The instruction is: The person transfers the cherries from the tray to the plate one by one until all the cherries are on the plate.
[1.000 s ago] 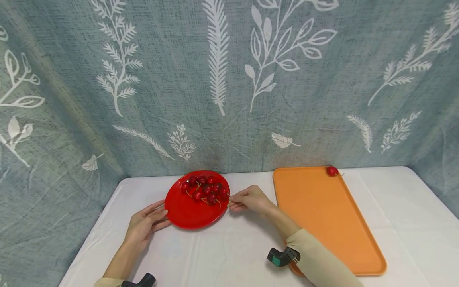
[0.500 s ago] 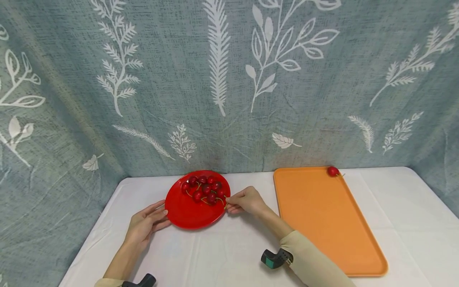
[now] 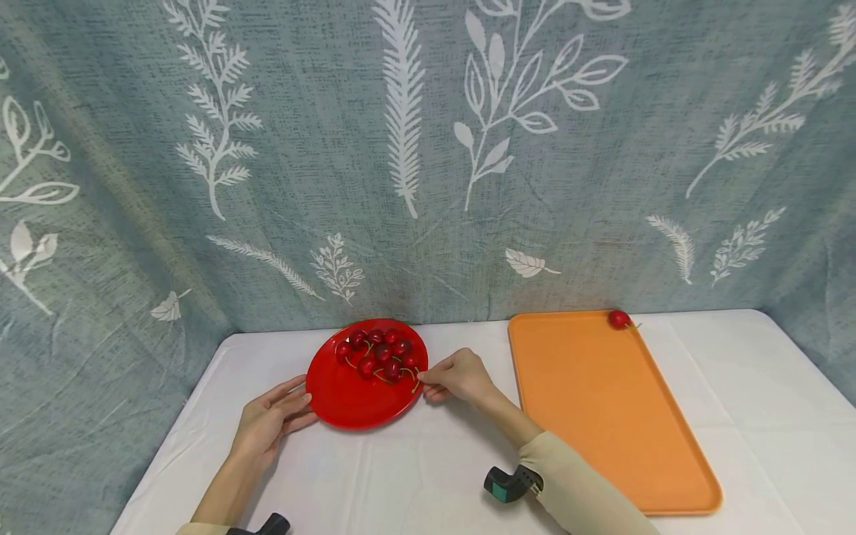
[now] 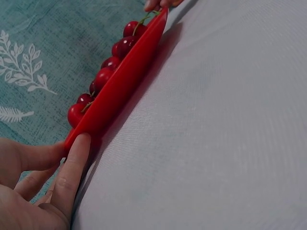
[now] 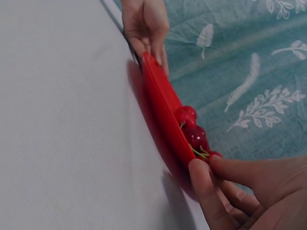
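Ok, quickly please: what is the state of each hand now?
Left hand: open, fingers touching the rim of the red plate.
Right hand: closed, pinching a cherry stem at the plate's edge.

Cherries [image 3: 381,353] on plate [image 3: 348,401], tray [image 3: 602,416] rightward

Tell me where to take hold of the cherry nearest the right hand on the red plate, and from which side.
Pinch its green stem, not the fruit. The stem sticks out toward the plate rim on the right, where the right hand already has its fingertips. Probably best to come in from the right, over the low rim; the cherries lie crowded together, so their round bodies offer little room.
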Demonstrator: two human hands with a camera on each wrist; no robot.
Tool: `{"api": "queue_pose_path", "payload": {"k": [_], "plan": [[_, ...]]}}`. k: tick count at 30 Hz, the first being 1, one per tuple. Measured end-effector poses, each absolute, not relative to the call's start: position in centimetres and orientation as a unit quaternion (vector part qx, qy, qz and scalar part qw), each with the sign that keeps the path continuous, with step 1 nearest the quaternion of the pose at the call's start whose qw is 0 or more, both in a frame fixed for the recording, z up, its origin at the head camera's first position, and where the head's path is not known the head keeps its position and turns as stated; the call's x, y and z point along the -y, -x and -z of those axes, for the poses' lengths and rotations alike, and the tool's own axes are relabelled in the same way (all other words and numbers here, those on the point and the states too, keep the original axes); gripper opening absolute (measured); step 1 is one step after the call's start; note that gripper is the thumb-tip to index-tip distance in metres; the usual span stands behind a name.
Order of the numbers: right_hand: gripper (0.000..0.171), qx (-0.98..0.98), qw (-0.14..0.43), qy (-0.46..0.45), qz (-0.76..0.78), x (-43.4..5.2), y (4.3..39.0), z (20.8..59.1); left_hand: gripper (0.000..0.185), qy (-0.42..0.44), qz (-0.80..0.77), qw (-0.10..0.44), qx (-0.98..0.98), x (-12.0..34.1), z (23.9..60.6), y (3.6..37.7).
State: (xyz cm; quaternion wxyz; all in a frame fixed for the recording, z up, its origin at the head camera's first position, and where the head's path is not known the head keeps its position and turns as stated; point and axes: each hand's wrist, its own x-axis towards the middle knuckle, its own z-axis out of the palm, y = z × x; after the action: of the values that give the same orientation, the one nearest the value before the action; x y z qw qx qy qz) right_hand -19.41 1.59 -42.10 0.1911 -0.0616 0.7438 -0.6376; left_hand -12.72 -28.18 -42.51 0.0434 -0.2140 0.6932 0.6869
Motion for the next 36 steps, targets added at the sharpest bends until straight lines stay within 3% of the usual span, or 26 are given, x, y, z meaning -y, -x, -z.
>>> {"api": "queue_pose_path", "payload": {"k": [36], "plan": [[0.025,-0.777,0.105,0.005,0.620,-12.7,22.8,41.3,0.056,0.208,-0.692,0.041,-0.690,28.1,42.6,12.6]]}}
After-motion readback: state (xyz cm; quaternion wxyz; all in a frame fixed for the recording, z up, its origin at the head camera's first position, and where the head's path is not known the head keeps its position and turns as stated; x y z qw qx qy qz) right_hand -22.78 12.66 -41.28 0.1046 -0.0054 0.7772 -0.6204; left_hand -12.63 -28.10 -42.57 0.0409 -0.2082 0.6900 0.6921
